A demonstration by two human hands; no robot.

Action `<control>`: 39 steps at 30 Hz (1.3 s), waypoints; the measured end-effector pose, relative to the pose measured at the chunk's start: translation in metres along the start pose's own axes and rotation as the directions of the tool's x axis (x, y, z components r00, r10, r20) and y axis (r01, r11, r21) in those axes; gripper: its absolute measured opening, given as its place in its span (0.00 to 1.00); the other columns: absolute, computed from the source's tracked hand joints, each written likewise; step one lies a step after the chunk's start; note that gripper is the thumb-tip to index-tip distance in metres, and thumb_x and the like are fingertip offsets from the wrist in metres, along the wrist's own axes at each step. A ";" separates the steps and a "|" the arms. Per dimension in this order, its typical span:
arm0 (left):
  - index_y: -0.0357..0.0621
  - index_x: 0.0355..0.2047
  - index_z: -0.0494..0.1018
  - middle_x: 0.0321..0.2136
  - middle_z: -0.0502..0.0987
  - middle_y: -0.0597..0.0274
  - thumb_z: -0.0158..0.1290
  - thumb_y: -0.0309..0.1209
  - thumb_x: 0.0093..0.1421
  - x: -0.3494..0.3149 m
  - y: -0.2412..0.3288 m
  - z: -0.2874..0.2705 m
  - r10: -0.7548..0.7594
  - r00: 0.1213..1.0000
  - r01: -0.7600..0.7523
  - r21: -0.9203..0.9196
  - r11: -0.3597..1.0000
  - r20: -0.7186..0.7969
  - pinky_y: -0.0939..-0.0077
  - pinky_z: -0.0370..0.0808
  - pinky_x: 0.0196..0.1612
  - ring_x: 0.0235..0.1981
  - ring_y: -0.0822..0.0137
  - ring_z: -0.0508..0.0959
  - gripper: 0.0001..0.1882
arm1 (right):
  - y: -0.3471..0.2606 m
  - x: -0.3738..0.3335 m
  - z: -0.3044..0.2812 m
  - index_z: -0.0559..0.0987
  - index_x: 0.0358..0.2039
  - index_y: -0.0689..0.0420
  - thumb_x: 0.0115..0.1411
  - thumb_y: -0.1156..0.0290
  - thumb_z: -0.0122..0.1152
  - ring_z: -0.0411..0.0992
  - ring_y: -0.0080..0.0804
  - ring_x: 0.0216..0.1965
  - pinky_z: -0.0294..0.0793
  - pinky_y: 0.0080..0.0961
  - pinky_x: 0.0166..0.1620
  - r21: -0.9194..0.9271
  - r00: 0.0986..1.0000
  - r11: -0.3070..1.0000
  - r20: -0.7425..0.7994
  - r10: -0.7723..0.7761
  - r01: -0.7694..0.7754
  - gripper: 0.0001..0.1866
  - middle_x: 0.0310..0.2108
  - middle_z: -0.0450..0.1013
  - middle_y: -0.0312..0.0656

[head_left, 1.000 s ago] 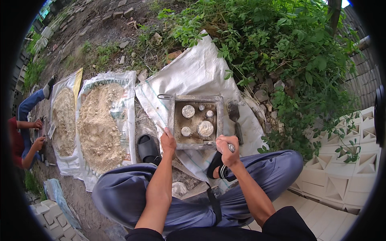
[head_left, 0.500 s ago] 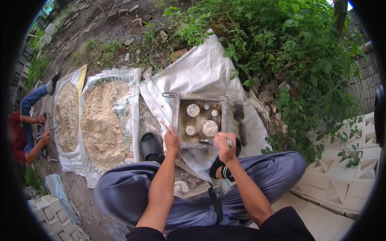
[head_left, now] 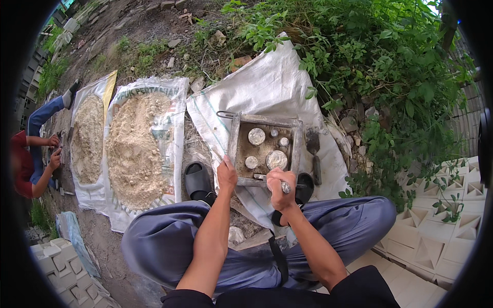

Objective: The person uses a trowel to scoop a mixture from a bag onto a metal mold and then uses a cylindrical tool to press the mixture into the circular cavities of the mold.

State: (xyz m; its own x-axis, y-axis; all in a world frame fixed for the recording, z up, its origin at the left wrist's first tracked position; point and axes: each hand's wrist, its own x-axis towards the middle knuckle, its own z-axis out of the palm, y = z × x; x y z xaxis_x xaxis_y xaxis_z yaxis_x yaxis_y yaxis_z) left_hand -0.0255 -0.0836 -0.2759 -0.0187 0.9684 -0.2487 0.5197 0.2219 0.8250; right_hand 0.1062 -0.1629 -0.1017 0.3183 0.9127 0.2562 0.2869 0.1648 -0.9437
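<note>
A square wooden frame with sand-coloured material inside stands on a white woven sack in front of me. Several round pale pieces of different sizes sit within it; the largest round piece lies near the frame's close right side. My left hand is closed on the frame's near left corner. At the near side, my right hand grips a tool with a metal-capped handle. That tool's short flat end is at the near rim; my fist hides its middle.
A trowel lies right of the frame on the white sack. Two more sacks to the left carry heaps of sandy powder. Farther left a person works with both hands. Pale patterned blocks stand at right, below green plants.
My right hand and its tool have shifted left along the near rim. My left hand keeps its place at the corner. The whole view has shifted slightly. The other person's hands are closer together.
</note>
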 end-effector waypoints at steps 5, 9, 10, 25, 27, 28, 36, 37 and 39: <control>0.28 0.28 0.72 0.25 0.73 0.32 0.31 0.45 0.65 -0.006 -0.002 -0.007 -0.043 0.999 0.043 -0.016 0.999 -0.029 0.51 0.67 0.35 0.31 0.35 0.72 0.30 | -0.017 -0.004 0.003 0.71 0.20 0.64 0.46 0.82 0.50 0.66 0.34 0.19 0.64 0.27 0.31 0.202 0.993 0.972 0.048 0.112 -0.120 0.01 0.14 0.69 0.44; 0.29 0.30 0.72 0.26 0.73 0.32 0.31 0.45 0.65 -0.002 0.006 -0.006 -0.049 0.998 0.050 -0.026 0.998 0.035 0.51 0.67 0.36 0.31 0.35 0.73 0.30 | -0.009 0.005 0.032 0.59 0.08 0.63 0.44 0.75 0.45 0.48 0.25 0.10 0.56 0.22 0.28 0.032 0.983 0.994 -0.158 -0.099 0.105 0.13 0.06 0.55 0.37; 0.29 0.30 0.72 0.26 0.73 0.32 0.31 0.45 0.65 -0.003 0.003 -0.009 -0.071 0.997 0.072 -0.014 0.997 0.030 0.51 0.67 0.36 0.32 0.35 0.73 0.29 | -0.021 0.012 0.033 0.57 0.08 0.63 0.44 0.75 0.44 0.47 0.25 0.10 0.56 0.23 0.28 0.025 0.991 1.000 -0.134 -0.005 0.008 0.13 0.06 0.55 0.38; 0.29 0.31 0.73 0.28 0.73 0.30 0.29 0.45 0.66 -0.002 0.007 -0.012 -0.088 0.994 0.092 -0.059 0.994 0.071 0.50 0.66 0.37 0.34 0.34 0.72 0.31 | 0.003 0.014 0.035 0.69 0.12 0.63 0.45 0.77 0.50 0.55 0.32 0.18 0.58 0.28 0.27 -0.062 0.954 0.959 0.138 -0.266 0.276 0.08 0.13 0.67 0.43; 0.29 0.31 0.73 0.28 0.73 0.30 0.29 0.45 0.66 -0.003 0.001 -0.010 -0.142 0.983 0.149 -0.055 0.987 0.117 0.50 0.67 0.38 0.34 0.34 0.72 0.30 | -0.005 0.013 0.037 0.68 0.12 0.63 0.46 0.76 0.49 0.55 0.31 0.18 0.58 0.28 0.27 0.014 0.988 0.988 -0.034 -0.150 0.151 0.09 0.12 0.66 0.42; 0.29 0.31 0.73 0.28 0.73 0.31 0.29 0.45 0.66 -0.005 -0.002 -0.008 -0.098 0.995 0.100 -0.057 0.993 0.031 0.50 0.66 0.37 0.34 0.34 0.72 0.30 | -0.014 0.013 0.038 0.67 0.11 0.63 0.46 0.76 0.48 0.55 0.30 0.18 0.58 0.27 0.27 0.115 0.982 0.992 -0.190 -0.018 0.041 0.10 0.11 0.64 0.41; 0.30 0.32 0.72 0.28 0.73 0.32 0.30 0.45 0.66 0.002 0.000 -0.010 -0.102 0.992 0.107 -0.056 0.993 0.073 0.52 0.66 0.38 0.34 0.35 0.72 0.29 | -0.014 0.013 0.020 0.61 0.10 0.63 0.48 0.70 0.47 0.50 0.24 0.13 0.50 0.21 0.20 0.509 0.891 0.851 -0.318 0.323 -0.128 0.15 0.08 0.52 0.38; 0.30 0.32 0.72 0.28 0.73 0.32 0.30 0.44 0.66 -0.001 -0.001 -0.008 -0.081 0.996 0.083 -0.053 0.995 0.048 0.52 0.66 0.38 0.34 0.35 0.72 0.29 | -0.031 0.011 0.002 0.62 0.10 0.63 0.48 0.71 0.46 0.49 0.25 0.12 0.53 0.23 0.22 0.327 0.968 0.936 -0.165 0.192 -0.130 0.14 0.08 0.54 0.37; 0.29 0.32 0.72 0.28 0.73 0.32 0.30 0.45 0.66 -0.001 -0.006 -0.007 -0.046 0.999 0.046 -0.053 0.998 -0.008 0.52 0.66 0.38 0.34 0.36 0.72 0.29 | -0.013 0.007 0.004 0.62 0.09 0.63 0.48 0.72 0.46 0.49 0.25 0.12 0.54 0.24 0.23 0.208 0.993 0.978 -0.104 0.050 -0.028 0.14 0.08 0.54 0.37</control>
State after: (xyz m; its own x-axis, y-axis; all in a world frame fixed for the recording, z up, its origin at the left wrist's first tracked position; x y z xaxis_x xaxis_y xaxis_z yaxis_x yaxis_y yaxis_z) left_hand -0.0343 -0.0852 -0.2767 -0.0492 0.9580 -0.2826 0.4723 0.2716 0.8386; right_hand 0.1011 -0.1570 -0.0887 0.4242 0.8762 0.2290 0.0842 0.2136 -0.9733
